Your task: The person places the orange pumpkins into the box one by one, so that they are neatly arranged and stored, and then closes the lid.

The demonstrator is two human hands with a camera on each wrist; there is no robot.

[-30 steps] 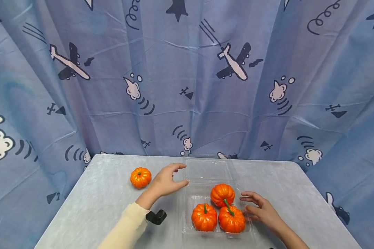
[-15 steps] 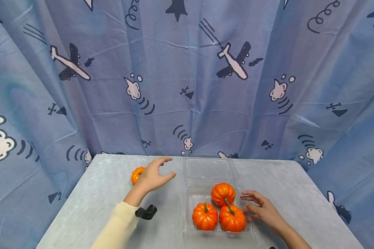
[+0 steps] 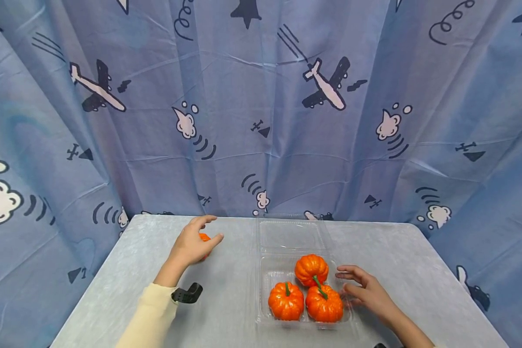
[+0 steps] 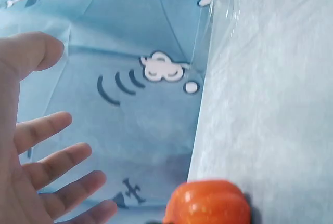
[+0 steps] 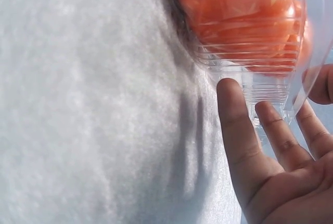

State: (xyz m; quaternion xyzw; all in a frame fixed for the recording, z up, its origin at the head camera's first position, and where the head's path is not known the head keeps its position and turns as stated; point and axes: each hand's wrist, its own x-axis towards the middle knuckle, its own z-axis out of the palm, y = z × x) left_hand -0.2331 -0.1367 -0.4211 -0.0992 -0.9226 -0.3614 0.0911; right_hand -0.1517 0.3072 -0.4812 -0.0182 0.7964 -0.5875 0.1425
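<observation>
My left hand (image 3: 189, 245) is over the left part of the table, fingers spread and holding nothing. Partly hidden behind it is a small orange pumpkin (image 3: 205, 237); in the left wrist view this pumpkin (image 4: 210, 203) shows apart from the fingers. A clear plastic clamshell box (image 3: 264, 275) stands with its lid (image 3: 291, 236) laid back. Inside are three green-stemmed pumpkins: one at the back (image 3: 311, 270), one at front left (image 3: 285, 302), one at front right (image 3: 325, 304). Beside the box's right wall is my right hand (image 3: 367, 292), its extended fingers (image 5: 237, 130) at the clear plastic.
A pale grey cloth-like surface covers the table (image 3: 235, 290). Behind it hangs a blue curtain (image 3: 226, 121) with aeroplanes and clouds. A black band (image 3: 187, 294) with a small block is on the left wrist.
My left hand has moved left, away from the box, and now covers most of the lone pumpkin. The right hand stays beside the box, and the three pumpkins inside keep their places.
</observation>
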